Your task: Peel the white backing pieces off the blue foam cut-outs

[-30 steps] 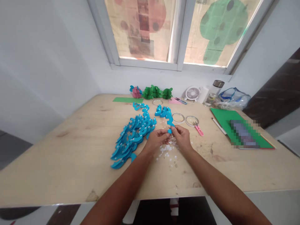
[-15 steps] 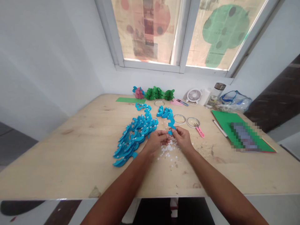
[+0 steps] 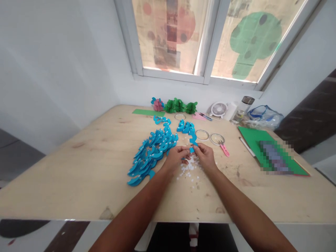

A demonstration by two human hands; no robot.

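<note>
Between my two hands is a blue paper cutout (image 3: 193, 140) with a wavy edge, its lower end pinched by the fingers. My right hand (image 3: 206, 154) is closed on its right side. My left hand (image 3: 177, 156) has its fingertips together at the cutout's lower left; they partly hide that end. Beneath the hands lie many small white paper bits (image 3: 189, 168). Left of my left hand spreads a large pile of blue wavy paper pieces (image 3: 151, 150) with white marks. A smaller blue bunch (image 3: 185, 126) sits just beyond the hands.
Tape rolls (image 3: 202, 135) and pink-handled snips (image 3: 224, 149) lie to the right. Farther right are a pen (image 3: 247, 146) and green sheets (image 3: 248, 134). Along the wall stand green paper ornaments (image 3: 179, 105), a small fan (image 3: 218, 110), a bottle (image 3: 243, 110) and a plastic bag (image 3: 266, 117).
The camera view has tilted slightly, so the scene sits a little lower and to the right. Both hands keep their hold on the blue cutout, with hardly any movement.
</note>
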